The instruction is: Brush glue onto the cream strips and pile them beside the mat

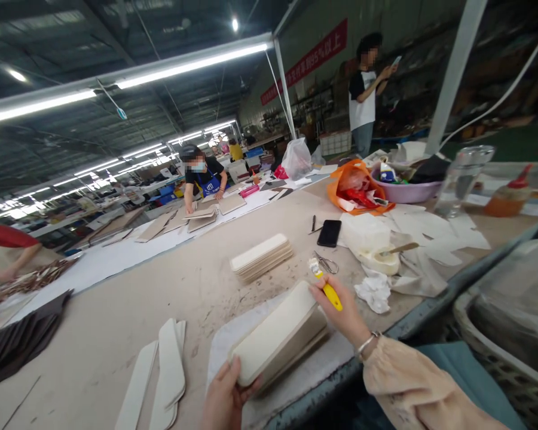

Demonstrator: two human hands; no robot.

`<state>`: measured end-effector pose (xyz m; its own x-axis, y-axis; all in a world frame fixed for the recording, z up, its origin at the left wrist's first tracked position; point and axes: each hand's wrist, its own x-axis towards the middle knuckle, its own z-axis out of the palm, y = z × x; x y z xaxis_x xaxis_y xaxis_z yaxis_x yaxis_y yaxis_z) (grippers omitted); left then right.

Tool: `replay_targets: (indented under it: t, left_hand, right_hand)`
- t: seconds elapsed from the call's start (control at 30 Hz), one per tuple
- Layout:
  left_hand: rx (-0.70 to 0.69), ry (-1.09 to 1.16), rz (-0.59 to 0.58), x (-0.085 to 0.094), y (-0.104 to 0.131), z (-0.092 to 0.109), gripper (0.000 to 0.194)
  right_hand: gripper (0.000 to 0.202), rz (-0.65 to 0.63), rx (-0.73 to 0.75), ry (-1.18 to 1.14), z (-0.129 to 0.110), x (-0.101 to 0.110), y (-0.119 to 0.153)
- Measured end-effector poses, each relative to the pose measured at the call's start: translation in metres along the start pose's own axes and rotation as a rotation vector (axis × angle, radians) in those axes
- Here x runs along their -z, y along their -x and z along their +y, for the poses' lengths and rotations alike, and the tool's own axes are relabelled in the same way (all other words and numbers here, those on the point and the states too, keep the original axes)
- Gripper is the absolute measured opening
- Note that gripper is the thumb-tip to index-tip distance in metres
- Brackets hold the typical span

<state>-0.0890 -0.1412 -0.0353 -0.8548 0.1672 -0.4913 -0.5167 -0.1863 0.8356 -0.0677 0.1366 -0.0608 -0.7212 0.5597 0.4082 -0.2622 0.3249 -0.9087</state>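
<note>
My left hand (229, 391) grips the near left end of a long cream panel (275, 334) with rounded corners, thumb on top and fingers underneath. The panel is tilted up over more pieces below it. At its far end my right hand (338, 307) is closed around a yellow-handled brush (332, 295) and also touches the panel's edge. The brush's bristles carry white paste and point away from me. Under the pieces lies a whitish sheet (217, 343). Beyond them a neat stack of cream panels (262, 257) sits on the table, and several loose strips (168, 364) lie to the left.
Scissors (327, 263), a black phone (329, 233), a white paste tub (381, 260) and crumpled paper (374, 292) lie right. Behind stand an orange bag (356, 188), a purple basin (407, 191) and a glue bottle (509, 194). Dark pieces (22, 340) lie left. A co-worker (206, 179) works across the table.
</note>
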Motion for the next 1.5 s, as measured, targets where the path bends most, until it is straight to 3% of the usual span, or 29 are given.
replay_targets:
  t: [0.13,0.27,0.37,0.53,0.73,0.83,0.93,1.07,1.17,1.23,1.37,1.5]
  left_hand:
    - [-0.15,-0.19,-0.096,-0.015,-0.048,0.052,0.035]
    - [-0.38,-0.435,0.016,-0.04,-0.116,0.102,0.041]
    - [-0.458,-0.53,0.102,-0.055,-0.164,0.127,0.043]
    - [-0.534,-0.753,0.217,-0.069,-0.222,0.144,0.045]
    - [-0.58,-1.051,0.327,-0.071,-0.251,0.141,0.035]
    - [-0.636,-1.117,0.345,-0.064,-0.247,0.133,0.047]
    - [-0.685,-1.114,0.299,-0.045,-0.222,0.114,0.056]
    - [-0.803,-1.04,0.053,-0.004,-0.147,0.07,0.054]
    - [-0.733,-1.012,-0.157,0.029,-0.085,0.027,0.065]
    - [-0.636,-0.995,-0.227,0.046,-0.057,-0.001,0.079]
    - [-0.571,-1.015,-0.252,0.06,-0.04,-0.037,0.09]
    - [-0.592,-1.0,-0.198,0.059,-0.045,-0.045,0.081]
  right_hand:
    - [0.016,0.013,0.114,0.148,-0.007,-0.016,-0.061]
    - [0.01,0.077,0.159,0.288,0.001,-0.042,-0.128]
    - [0.008,0.115,0.098,0.368,0.015,-0.063,-0.168]
    - [0.009,0.084,-0.016,0.472,0.047,-0.087,-0.207]
    - [0.015,0.0,-0.116,0.546,0.076,-0.098,-0.216]
    - [0.019,-0.022,-0.017,0.544,0.076,-0.085,-0.206]
    - [0.021,-0.031,0.152,0.476,0.066,-0.056,-0.186]
    - [0.021,-0.157,0.172,0.387,0.045,-0.007,-0.137]
    - [0.021,-0.365,0.115,0.34,0.027,0.02,-0.089]
    - [0.026,-0.56,0.12,0.311,0.018,0.029,-0.059]
    - [0.043,-0.875,0.18,0.288,0.014,0.03,-0.021]
    - [0.051,-0.956,0.198,0.384,0.026,0.023,-0.009]
